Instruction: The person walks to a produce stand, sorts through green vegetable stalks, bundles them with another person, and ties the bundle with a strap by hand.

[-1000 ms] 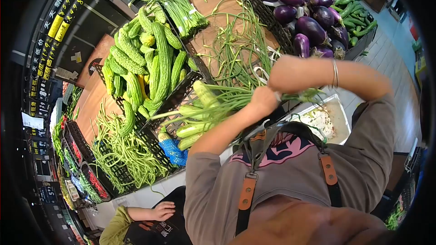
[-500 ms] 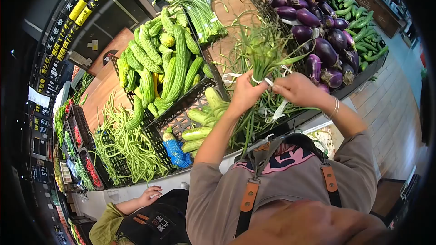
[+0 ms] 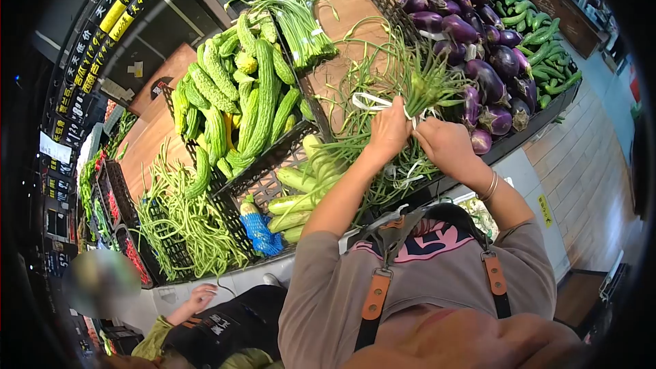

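A bunch of garlic scapes (image 3: 429,89) is upright in front of me, its tips fanning out above my fists. My left hand (image 3: 391,128) is closed around the bunch. Close beside it, my right hand (image 3: 445,145) is closed on a white tie strip (image 3: 412,120) that circles the stems; the fingertips partly hide it. A loop of white strip (image 3: 371,101) sticks out left of my left hand. Below and behind both hands, loose garlic scapes (image 3: 362,68) lie scattered on the wooden display board (image 3: 357,1).
Eggplants (image 3: 488,75) fill a black crate to the right, with cucumbers (image 3: 547,48) beyond. Bitter melons (image 3: 263,96), pale green gourds (image 3: 292,203) and long beans (image 3: 188,222) lie to the left. A tied green bundle (image 3: 304,34) rests farther back. Another person's hand (image 3: 201,297) is at lower left.
Both hands and the bunch have turned, so its tips lean further right. My hands have drawn closer together at the tie. At lower left, the other person's hand has shifted left.
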`<move>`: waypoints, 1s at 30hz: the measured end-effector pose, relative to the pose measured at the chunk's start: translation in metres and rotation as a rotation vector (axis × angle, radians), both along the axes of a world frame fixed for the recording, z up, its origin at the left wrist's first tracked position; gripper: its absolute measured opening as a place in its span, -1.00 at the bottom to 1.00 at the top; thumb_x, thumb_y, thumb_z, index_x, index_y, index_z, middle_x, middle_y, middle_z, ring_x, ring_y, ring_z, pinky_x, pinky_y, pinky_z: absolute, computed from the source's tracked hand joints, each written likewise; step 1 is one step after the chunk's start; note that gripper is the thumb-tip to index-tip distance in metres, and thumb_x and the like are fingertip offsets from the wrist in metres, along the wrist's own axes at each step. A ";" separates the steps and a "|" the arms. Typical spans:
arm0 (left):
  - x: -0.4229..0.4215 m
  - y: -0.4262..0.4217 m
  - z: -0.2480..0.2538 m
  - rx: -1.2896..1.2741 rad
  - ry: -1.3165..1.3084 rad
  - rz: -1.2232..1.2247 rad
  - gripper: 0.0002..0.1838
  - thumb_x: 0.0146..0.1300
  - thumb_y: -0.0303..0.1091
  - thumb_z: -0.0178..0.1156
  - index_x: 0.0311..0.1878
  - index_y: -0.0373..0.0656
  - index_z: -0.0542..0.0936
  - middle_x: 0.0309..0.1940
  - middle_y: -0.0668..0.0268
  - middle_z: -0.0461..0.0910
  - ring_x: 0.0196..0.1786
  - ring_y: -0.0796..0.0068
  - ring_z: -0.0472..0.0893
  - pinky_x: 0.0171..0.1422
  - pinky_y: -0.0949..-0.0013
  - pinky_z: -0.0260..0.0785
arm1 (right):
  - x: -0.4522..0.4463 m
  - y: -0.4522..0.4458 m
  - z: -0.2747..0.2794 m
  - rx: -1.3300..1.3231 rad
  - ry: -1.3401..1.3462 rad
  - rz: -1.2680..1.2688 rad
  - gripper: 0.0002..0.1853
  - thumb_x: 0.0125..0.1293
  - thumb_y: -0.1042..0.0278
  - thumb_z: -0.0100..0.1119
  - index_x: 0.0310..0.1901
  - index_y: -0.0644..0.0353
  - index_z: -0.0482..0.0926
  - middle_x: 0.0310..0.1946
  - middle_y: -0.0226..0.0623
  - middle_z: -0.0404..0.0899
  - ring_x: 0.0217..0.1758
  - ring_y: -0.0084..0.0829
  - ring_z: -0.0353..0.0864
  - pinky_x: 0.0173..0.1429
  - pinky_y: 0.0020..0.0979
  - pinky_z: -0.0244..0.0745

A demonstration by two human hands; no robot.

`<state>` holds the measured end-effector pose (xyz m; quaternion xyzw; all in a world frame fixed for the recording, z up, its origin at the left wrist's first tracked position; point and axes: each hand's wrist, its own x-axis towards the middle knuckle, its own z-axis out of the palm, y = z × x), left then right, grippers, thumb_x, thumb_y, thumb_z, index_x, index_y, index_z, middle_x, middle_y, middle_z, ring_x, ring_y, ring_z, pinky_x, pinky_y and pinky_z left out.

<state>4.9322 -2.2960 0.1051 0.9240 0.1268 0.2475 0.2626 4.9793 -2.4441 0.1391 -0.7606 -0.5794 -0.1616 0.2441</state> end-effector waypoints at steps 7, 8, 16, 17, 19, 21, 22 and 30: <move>-0.004 0.007 -0.003 -0.103 0.030 -0.020 -0.62 -0.02 -0.41 0.26 -0.15 -0.35 0.39 -0.50 -0.12 0.54 -0.35 -0.16 0.55 -0.27 0.00 0.40 | -0.002 -0.002 -0.005 0.040 0.192 -0.029 -0.82 0.22 0.28 0.08 -0.42 0.20 0.43 -0.58 -0.17 0.43 -0.46 -0.10 0.49 -0.42 -0.20 0.37; -0.004 0.007 -0.003 -0.136 0.019 -0.022 -0.61 -0.01 -0.39 0.27 -0.15 -0.35 0.39 -0.49 -0.12 0.54 -0.34 -0.16 0.55 -0.27 0.00 0.39 | -0.001 -0.004 -0.008 0.016 0.250 -0.045 -0.80 0.23 0.24 0.07 -0.42 0.19 0.44 -0.60 -0.18 0.44 -0.48 -0.10 0.49 -0.41 -0.19 0.37; -0.023 0.005 0.019 -0.642 -0.089 -0.193 -0.65 0.11 -0.33 0.22 -0.10 -0.38 0.50 -0.38 -0.01 0.60 -0.32 0.22 0.61 -0.18 0.27 0.40 | 0.020 -0.017 -0.045 0.264 1.156 -0.059 -0.82 0.35 0.31 -0.02 -0.27 0.24 0.50 -0.67 -0.51 0.35 -0.65 -0.70 0.31 -0.58 -0.59 0.19; -0.022 0.006 0.015 -0.686 -0.078 -0.216 -0.68 0.13 -0.32 0.21 -0.10 -0.34 0.53 -0.35 0.08 0.63 -0.35 0.37 0.59 -0.17 0.34 0.40 | 0.017 -0.019 -0.047 0.312 1.198 -0.083 -0.83 0.36 0.32 -0.02 -0.23 0.24 0.49 -0.62 -0.56 0.34 -0.64 -0.77 0.28 -0.58 -0.67 0.16; -0.027 0.004 0.024 -0.731 -0.047 -0.207 -0.68 0.13 -0.32 0.21 -0.10 -0.32 0.53 -0.36 0.12 0.63 -0.35 0.40 0.57 -0.15 0.34 0.39 | 0.013 -0.024 -0.062 0.355 1.231 -0.110 -0.83 0.36 0.32 -0.02 -0.20 0.24 0.49 -0.60 -0.54 0.35 -0.65 -0.76 0.29 -0.58 -0.66 0.16; -0.029 -0.001 0.026 -0.834 -0.085 -0.284 -0.79 0.21 -0.27 0.20 -0.19 -0.19 0.51 -0.64 0.48 0.41 -0.70 0.75 0.29 -0.66 0.58 0.11 | 0.011 -0.033 -0.076 0.395 1.270 -0.138 -0.82 0.36 0.33 -0.02 -0.18 0.25 0.48 -0.58 -0.52 0.36 -0.65 -0.75 0.29 -0.58 -0.66 0.17; -0.032 -0.005 0.035 -0.876 -0.063 -0.272 -0.81 0.23 -0.27 0.19 -0.24 -0.19 0.49 -0.67 0.50 0.37 -0.70 0.75 0.28 -0.65 0.59 0.12 | 0.009 -0.038 -0.082 0.371 1.283 -0.186 -0.82 0.36 0.33 -0.02 -0.18 0.26 0.49 -0.56 -0.50 0.38 -0.65 -0.74 0.30 -0.58 -0.65 0.17; -0.003 -0.005 0.090 -1.534 -0.153 -0.538 -0.73 0.26 -0.18 0.16 -0.43 -0.08 0.34 -0.78 0.49 0.19 -0.75 0.64 0.23 -0.67 0.51 0.08 | 0.002 -0.089 -0.108 0.427 1.327 -0.420 -0.83 0.30 0.33 0.05 -0.20 0.24 0.51 -0.51 -0.44 0.46 -0.67 -0.70 0.35 -0.60 -0.63 0.19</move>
